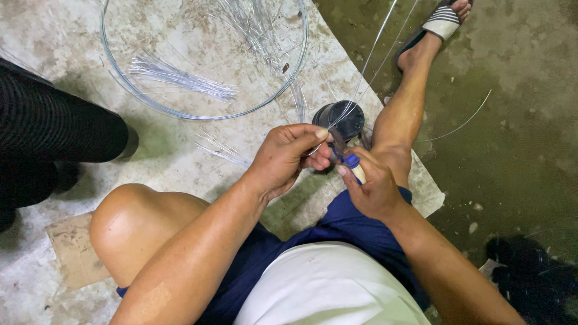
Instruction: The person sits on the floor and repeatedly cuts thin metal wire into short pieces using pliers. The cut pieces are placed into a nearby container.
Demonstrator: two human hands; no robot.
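Down on the floor point(512, 120), a person is sitting with knees spread, working over a sheet point(180, 150) of pale, stained material laid on the concrete. Both hands are meeting just above the right shin. The left hand point(288, 157) is curling closed, thumb and fingertips pinching a thin wire point(367, 60) that is running up and away toward the top edge. The right hand point(372, 189) is gripping a small tool with a blue collar and a pale handle point(355, 167), closed tight around it; its dark tip is touching the wire right beside the left fingers. It may be a pair of pliers, though the hands are covering too much to be sure.

Just beyond the hands a dark round can point(340, 118) is standing on the sheet, with the wire crossing over it. Farther out a big wire hoop point(198, 114) is lying flat, and inside it two bundles of straight cut wires are resting: one point(180, 76) near the left side, another point(250, 24) near the top. A few loose strands point(220, 150) are lying between the hoop and the left hand. One curved wire point(460, 123) is lying on the bare floor to the right of the leg.

The right foot is wearing a sandal point(436, 27). A piece of cardboard point(75, 253) is lying by the left knee, and something dark and ribbed point(54, 129) is sitting at the left edge.
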